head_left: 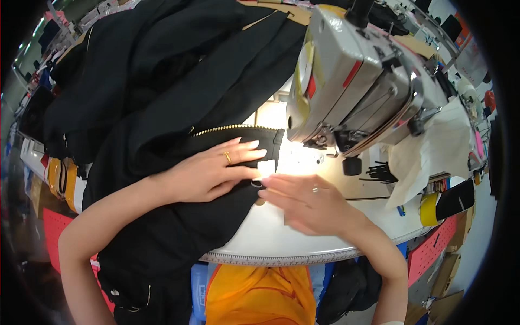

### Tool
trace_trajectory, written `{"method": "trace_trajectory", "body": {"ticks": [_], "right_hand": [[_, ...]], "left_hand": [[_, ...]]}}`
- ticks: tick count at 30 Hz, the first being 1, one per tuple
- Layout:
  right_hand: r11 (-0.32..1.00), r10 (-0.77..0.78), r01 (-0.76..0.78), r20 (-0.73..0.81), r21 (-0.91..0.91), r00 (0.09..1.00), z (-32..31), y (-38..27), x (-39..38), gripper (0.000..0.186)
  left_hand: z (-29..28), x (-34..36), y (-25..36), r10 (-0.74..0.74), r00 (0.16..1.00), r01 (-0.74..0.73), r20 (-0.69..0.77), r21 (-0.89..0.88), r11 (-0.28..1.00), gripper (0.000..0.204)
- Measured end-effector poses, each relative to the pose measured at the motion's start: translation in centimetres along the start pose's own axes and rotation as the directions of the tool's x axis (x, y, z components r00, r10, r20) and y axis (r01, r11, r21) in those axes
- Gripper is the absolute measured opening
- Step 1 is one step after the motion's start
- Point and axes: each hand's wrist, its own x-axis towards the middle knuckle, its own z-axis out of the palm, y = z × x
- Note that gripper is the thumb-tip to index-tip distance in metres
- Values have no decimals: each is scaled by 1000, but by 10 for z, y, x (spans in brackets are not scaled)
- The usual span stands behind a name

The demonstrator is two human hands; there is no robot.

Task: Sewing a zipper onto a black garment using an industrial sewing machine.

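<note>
A black garment [189,216] with a gold-toothed zipper [233,128] spreads over the sewing table. My left hand [216,169], with a gold ring, lies flat on it below the zipper, fingers stretched toward the right. By those fingertips a small white label [266,168] rests on the cloth at the garment's right edge. My right hand [311,203], slightly blurred, reaches in from the right with fingers stretched out. Its fingertips are at the label's lower edge; whether they touch it is unclear. Just above and right stands the sewing machine head [346,86], its needle area lit.
The white tabletop [287,233] has a measuring tape [281,259] along its curved front edge. Right of the machine lie black strips [381,172], pale cloth [433,146], a yellow tape roll [428,209] and a phone [456,198]. Orange cloth [260,295] covers my lap.
</note>
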Motion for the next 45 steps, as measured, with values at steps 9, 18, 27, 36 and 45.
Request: {"method": "trace_trajectory", "body": {"ticks": [9,18,27,36,45], "right_hand": [[995,-94,91,67,48,993,13,2,-8,38],[996,-71,68,59,54,996,13,2,-8,40],[831,-408,391,-46,395,912,36,-74,13,43],[999,-27,21,253,29,967,64,-81,66,49],[999,-30,30,18,45,999,66,6,66,35]], "left_hand": [[9,3,-2,-44,993,73,-113,269,960,36],[-43,-26,61,-18,960,23,281,-15,1000,24],[-28,-57,35,-244,966,260,89,-336,905,18],[-71,-62,97,-392,912,343,-121,-300,890,14],[21,-76,69,-289,930,340,-229,231,912,9]]}}
